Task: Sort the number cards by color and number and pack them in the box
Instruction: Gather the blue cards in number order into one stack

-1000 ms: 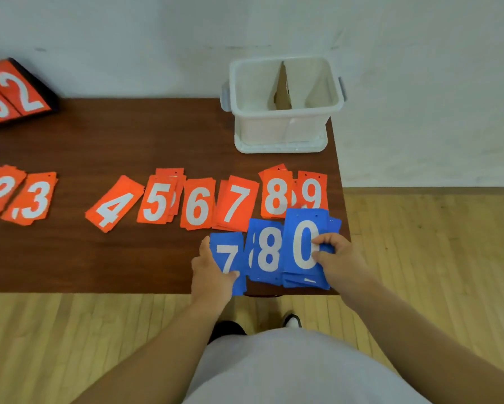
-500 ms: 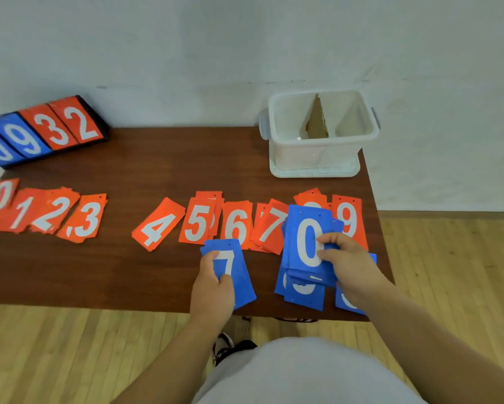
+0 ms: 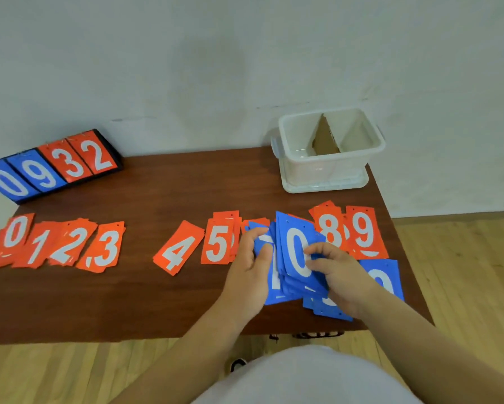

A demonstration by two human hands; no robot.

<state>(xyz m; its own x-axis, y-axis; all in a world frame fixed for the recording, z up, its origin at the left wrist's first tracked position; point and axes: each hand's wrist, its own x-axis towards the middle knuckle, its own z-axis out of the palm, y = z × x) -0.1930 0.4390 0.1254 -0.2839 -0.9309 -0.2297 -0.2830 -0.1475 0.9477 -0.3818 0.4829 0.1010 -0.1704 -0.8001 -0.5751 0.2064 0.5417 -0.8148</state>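
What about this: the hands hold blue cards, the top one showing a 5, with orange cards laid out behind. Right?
No: the head view shows 0, not 5, on the top card. The left hand and right hand do hold blue cards, with orange cards laid out behind.

Orange card (image 3: 258,221) behind the blue stack (image 3: 293,243): digit hidden. Blue card (image 3: 388,272) near the tabletop's (image 3: 128,301) right edge: digit half covered by the right hand (image 3: 341,278). Scoreboard (image 3: 52,167): leftmost panel cut by the picture's edge.
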